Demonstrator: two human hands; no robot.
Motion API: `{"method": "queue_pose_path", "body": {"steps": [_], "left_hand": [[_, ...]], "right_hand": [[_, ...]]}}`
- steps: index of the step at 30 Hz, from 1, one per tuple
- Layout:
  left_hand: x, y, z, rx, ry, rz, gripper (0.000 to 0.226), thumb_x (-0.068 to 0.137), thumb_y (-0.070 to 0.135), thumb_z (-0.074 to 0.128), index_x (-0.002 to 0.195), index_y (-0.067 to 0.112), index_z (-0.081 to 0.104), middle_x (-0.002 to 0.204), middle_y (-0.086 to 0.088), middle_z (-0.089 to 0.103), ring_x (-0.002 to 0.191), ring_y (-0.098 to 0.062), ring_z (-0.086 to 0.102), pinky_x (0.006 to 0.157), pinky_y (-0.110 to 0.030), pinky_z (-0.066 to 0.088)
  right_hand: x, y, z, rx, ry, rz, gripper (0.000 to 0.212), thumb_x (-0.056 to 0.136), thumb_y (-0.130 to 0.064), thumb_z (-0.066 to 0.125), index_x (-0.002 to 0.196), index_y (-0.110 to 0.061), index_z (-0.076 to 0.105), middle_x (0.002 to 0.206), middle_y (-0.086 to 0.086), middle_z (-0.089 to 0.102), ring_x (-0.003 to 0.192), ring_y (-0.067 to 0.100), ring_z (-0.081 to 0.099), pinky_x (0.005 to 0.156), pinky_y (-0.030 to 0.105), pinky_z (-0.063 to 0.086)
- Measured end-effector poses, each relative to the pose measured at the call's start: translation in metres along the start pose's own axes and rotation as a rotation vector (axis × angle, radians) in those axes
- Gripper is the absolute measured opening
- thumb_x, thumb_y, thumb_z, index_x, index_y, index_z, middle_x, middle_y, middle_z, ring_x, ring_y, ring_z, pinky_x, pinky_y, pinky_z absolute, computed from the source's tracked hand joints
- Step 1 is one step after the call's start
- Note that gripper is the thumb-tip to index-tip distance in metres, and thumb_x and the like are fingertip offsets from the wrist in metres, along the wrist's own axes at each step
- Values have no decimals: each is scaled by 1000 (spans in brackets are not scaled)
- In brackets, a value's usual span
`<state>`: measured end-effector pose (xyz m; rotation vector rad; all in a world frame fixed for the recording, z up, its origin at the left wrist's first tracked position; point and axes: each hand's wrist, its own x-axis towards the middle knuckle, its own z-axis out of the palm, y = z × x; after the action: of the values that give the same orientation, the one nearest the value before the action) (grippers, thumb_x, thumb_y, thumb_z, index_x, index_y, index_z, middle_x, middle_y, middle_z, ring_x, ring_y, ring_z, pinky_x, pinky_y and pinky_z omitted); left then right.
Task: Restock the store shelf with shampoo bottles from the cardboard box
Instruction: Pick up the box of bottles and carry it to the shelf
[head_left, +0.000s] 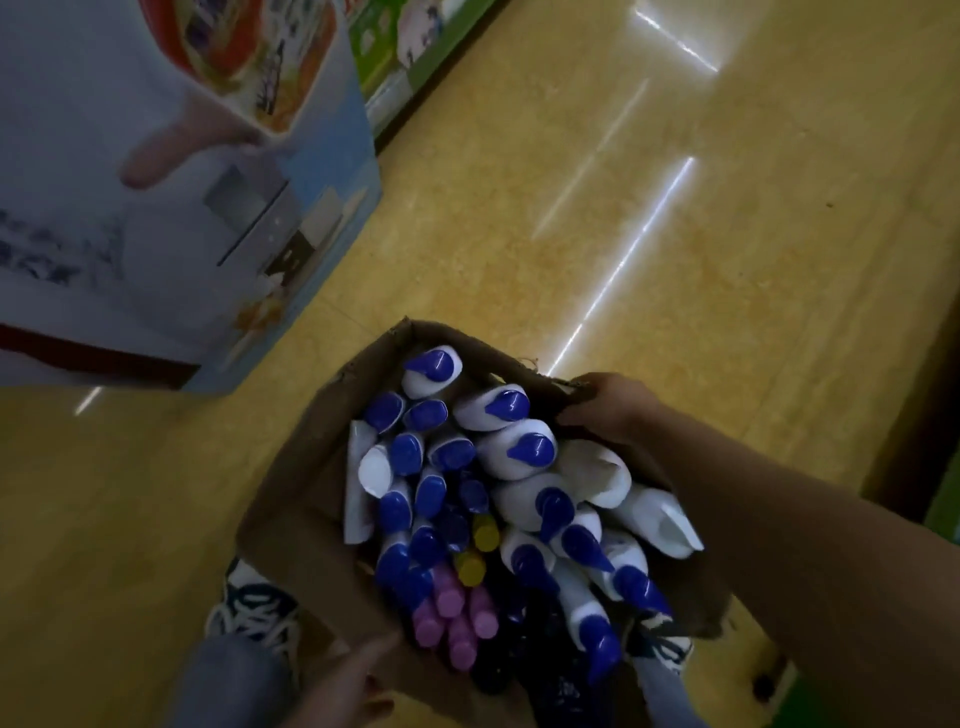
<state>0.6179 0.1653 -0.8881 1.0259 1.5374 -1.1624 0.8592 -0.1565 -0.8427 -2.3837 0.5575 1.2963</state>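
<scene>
The left hand (337, 686) at the near edge and the right hand (608, 405), fingers clasping the far right rim, carry the cardboard box (291, 525) full of shampoo bottles (524, 447) above the floor (675, 260); I judge it must next be put down by the shelf.

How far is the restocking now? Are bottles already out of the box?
Nothing looks shelved yet: the cardboard box is packed full of shampoo bottles, and no shelf being filled is in view. In hand: the right hand grips the box's far rim, the left hand holds its near corner, above the floor. All the shelving remains.
</scene>
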Motion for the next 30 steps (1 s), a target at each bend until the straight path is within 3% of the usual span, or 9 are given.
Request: {"method": "queue_pose_path", "body": {"steps": [2, 5, 9, 13, 17, 20, 25, 27, 30], "left_hand": [[-9, -3, 26, 22, 53, 108, 51, 64, 25, 88, 110, 14, 68, 93, -12, 73, 86, -32, 67, 67, -37, 52], [-12, -16, 52, 3, 166, 144, 18, 91, 27, 66, 101, 13, 68, 94, -13, 67, 85, -33, 60, 70, -38, 51], [-16, -22, 59, 94, 209, 242, 31, 98, 35, 55, 102, 6, 65, 98, -16, 65, 88, -34, 64, 72, -43, 58], [-30, -26, 58, 185, 284, 265, 38, 97, 37, 58, 92, 0, 64, 78, -19, 65, 68, -32, 64, 36, -26, 48], [-37, -28, 59, 140, 277, 266, 31, 92, 36, 65, 87, 5, 66, 81, -20, 69, 74, -37, 68, 58, -52, 60], [-37, -35, 68, 75, 242, 166, 19, 94, 37, 61, 86, 20, 63, 100, -16, 65, 91, -35, 65, 66, -58, 59], [-34, -45, 79, -33, 224, 125, 20, 95, 32, 60, 91, 12, 60, 92, -14, 63, 82, -31, 61, 60, -43, 58], [-31, -45, 76, 108, 247, 222, 17, 95, 25, 60, 92, 8, 62, 89, -17, 65, 81, -34, 63, 62, -45, 59], [-23, -47, 71, 292, 295, 340, 25, 97, 18, 54, 74, 9, 58, 87, -30, 66, 86, -44, 65, 71, -50, 53]], "right_hand": [[16, -5, 11, -141, 37, -52, 20, 84, -38, 66, 92, -20, 65, 95, 6, 69, 77, 21, 62, 62, 26, 45], [26, 1, 22, -220, 162, -71, 21, 88, -32, 56, 74, -16, 58, 74, 6, 63, 61, 19, 57, 47, 25, 36], [21, 4, 25, -403, 213, -125, 27, 94, -35, 51, 79, -14, 56, 70, 5, 57, 59, 21, 55, 54, 29, 45], [19, 4, 28, -456, 184, -192, 25, 94, -33, 53, 85, -11, 62, 70, 6, 56, 62, 22, 56, 55, 30, 45], [21, 9, 20, -414, 132, -169, 29, 94, -37, 55, 91, -9, 63, 74, 7, 57, 67, 24, 59, 52, 28, 42], [25, 15, 12, -300, 124, -131, 37, 92, -47, 60, 84, -11, 59, 72, 6, 56, 69, 24, 59, 57, 30, 45], [25, 21, 20, -236, 154, -108, 35, 93, -44, 61, 81, -11, 56, 71, 7, 55, 56, 16, 49, 46, 25, 34], [24, 19, 20, -300, 168, -121, 34, 93, -41, 59, 82, -9, 58, 73, 8, 56, 57, 18, 50, 47, 26, 35], [18, 15, 19, -458, 159, -185, 28, 94, -36, 56, 83, -9, 56, 69, 6, 50, 61, 22, 52, 54, 28, 41]]}}
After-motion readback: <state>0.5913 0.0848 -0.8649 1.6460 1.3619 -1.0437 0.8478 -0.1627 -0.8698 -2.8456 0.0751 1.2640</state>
